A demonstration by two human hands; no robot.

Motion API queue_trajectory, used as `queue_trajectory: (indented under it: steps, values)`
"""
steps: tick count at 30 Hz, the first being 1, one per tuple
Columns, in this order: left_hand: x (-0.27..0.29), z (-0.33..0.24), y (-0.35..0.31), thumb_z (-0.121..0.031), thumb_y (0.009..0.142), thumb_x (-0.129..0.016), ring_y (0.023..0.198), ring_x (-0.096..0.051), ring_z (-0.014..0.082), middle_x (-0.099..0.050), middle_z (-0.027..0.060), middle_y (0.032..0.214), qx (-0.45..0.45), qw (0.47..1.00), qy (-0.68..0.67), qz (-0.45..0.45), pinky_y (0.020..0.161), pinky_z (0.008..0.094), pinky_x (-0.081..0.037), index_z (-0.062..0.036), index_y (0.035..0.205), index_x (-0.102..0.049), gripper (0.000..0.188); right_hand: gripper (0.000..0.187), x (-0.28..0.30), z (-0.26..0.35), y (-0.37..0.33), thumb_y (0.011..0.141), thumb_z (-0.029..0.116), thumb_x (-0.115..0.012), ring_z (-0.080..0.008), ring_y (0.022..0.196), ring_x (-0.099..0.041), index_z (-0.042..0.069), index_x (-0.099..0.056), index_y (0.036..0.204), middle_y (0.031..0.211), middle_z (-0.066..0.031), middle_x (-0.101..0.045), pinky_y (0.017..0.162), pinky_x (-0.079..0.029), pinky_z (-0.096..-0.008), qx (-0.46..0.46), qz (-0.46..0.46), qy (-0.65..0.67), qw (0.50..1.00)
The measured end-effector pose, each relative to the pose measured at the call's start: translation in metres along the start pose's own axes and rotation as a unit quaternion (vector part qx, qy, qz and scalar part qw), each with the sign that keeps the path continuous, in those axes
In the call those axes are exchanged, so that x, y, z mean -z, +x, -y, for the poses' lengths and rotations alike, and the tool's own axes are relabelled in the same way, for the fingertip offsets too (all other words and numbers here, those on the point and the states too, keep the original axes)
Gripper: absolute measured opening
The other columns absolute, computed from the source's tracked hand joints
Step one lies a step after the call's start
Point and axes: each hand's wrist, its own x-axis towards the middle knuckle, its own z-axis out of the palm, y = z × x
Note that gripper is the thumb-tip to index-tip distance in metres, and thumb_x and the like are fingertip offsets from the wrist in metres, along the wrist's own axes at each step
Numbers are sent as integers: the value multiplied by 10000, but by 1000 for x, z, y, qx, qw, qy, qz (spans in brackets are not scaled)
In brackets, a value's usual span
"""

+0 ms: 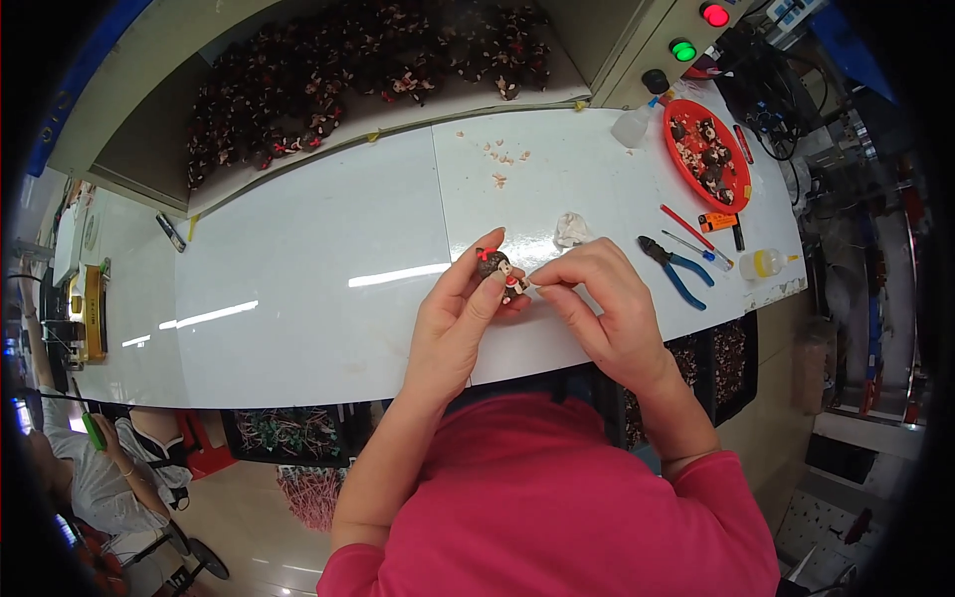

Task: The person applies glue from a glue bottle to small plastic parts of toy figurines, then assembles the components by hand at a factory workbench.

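Over the white table my left hand is closed round a small doll figurine with dark brown hair, a red bow and a red-and-white front. Its thumb presses on the doll's side. Just to the right, my right hand is in a pinch, thumb and forefinger meeting beside the doll's lower part. Whatever sits between those fingertips is too small to make out. A crumpled white tissue lies on the table beyond my right hand.
Many similar dolls fill the shelf at the back. To the right are a red tray with doll parts, blue-handled pliers, pens, an orange lighter and a bottle. Pale scraps lie beyond my hands. Another person sits at left.
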Motion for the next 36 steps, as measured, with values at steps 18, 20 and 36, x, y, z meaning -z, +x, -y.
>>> queue_trajectory:
  steps: [18,20,36]
  values:
    - [9,0,2,-180,951,-475,1005,-541,131,-540,85,1134,41,999,-2,20,867,270,-464,-16,1311,-409,401,116,-9,-4,5,788,51,-633,-206,804,-532,48,-614,902,858,-59,-566,707,-443,-300,-8,75,77,994]
    - [7,-1,-1,-185,956,-463,1013,-544,139,-542,91,1133,52,998,-21,30,871,279,-464,-25,1332,-379,417,186,-11,-4,2,764,60,-670,-201,827,-538,49,-598,935,897,-65,-564,732,-449,-297,-41,33,137,989]
    - [8,3,-1,-246,986,-365,1015,-559,211,-534,144,1130,46,994,-79,64,907,342,-449,-41,1380,-287,451,421,-28,-27,-22,682,63,-763,-228,951,-537,72,-525,1029,1029,-95,-536,786,-467,-307,38,-38,98,994]
